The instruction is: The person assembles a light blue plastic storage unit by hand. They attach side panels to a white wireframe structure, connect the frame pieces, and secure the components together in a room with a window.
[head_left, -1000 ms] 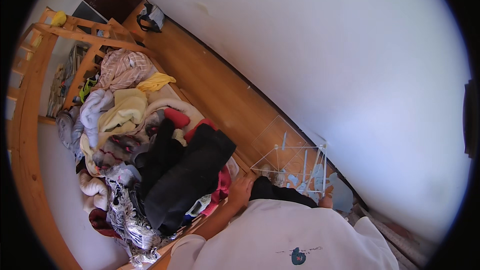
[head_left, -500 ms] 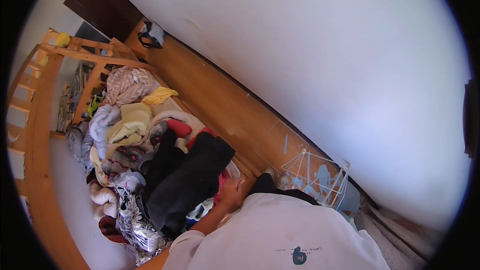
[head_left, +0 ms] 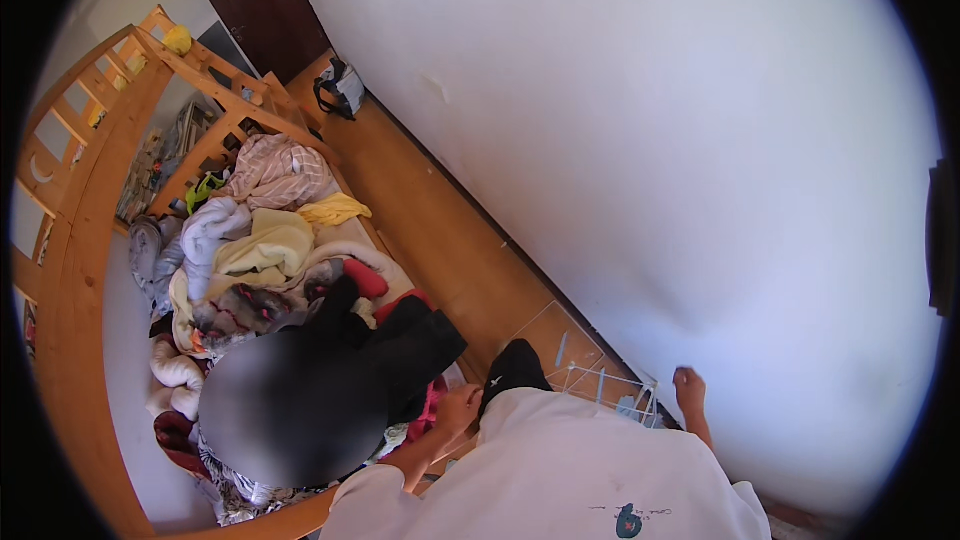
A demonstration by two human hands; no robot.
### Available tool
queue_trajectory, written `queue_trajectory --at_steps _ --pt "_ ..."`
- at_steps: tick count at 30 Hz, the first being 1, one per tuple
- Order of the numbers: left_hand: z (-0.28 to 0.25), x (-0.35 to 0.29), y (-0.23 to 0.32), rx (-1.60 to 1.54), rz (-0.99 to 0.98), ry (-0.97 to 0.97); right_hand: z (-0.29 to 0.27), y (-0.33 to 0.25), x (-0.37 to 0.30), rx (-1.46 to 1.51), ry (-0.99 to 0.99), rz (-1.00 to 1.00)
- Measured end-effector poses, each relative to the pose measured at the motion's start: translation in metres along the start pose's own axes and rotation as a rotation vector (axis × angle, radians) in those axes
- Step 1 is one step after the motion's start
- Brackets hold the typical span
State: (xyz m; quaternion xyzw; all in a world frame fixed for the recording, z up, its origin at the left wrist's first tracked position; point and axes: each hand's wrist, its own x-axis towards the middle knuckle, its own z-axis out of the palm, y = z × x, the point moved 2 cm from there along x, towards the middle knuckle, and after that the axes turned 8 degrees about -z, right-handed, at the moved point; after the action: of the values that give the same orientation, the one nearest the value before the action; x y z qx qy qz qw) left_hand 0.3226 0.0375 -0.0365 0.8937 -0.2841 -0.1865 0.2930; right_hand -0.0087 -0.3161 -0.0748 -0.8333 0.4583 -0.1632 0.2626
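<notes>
My left hand (head_left: 460, 408) is beside my knee at the bed's near edge, its fingers curled and nothing visible in them. Close to it lie a pink cloth (head_left: 428, 408) and a dark pair of trousers (head_left: 425, 345), on a heap of clothes and bedding. My right hand (head_left: 688, 385) hangs out to the right, close to the white wall, its fingers curled in a small fist with nothing visible in it. A round blurred patch hides the near part of the heap.
A wooden bunk-bed frame (head_left: 82, 230) rises at the left. On the heap lie a pale yellow blanket (head_left: 265, 243) and a striped pink quilt (head_left: 280, 172). A white wire rack (head_left: 610, 380) stands on the wooden floor by the wall. Far back are a bag (head_left: 340, 90) and a dark door (head_left: 262, 5).
My right hand has come into view by the wall. The view has shifted, so the door and bag show more fully. My left hand stays near the bed's edge. A blurred patch now covers part of the heap.
</notes>
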Motion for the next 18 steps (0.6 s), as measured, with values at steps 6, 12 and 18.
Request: queue_trajectory --at_steps 6,12,18 --pt "0.026 0.014 -0.048 -0.304 -0.234 -0.114 -0.066 -0.147 0.088 0.393 0.076 -0.099" --pt "0.054 0.037 -0.116 -0.488 -0.624 -0.398 -0.080 -0.278 0.163 0.535 0.000 -0.155" --pt "-0.017 0.121 -0.128 -0.562 -0.837 -0.485 -0.043 -0.466 0.277 0.640 -0.225 -0.508"
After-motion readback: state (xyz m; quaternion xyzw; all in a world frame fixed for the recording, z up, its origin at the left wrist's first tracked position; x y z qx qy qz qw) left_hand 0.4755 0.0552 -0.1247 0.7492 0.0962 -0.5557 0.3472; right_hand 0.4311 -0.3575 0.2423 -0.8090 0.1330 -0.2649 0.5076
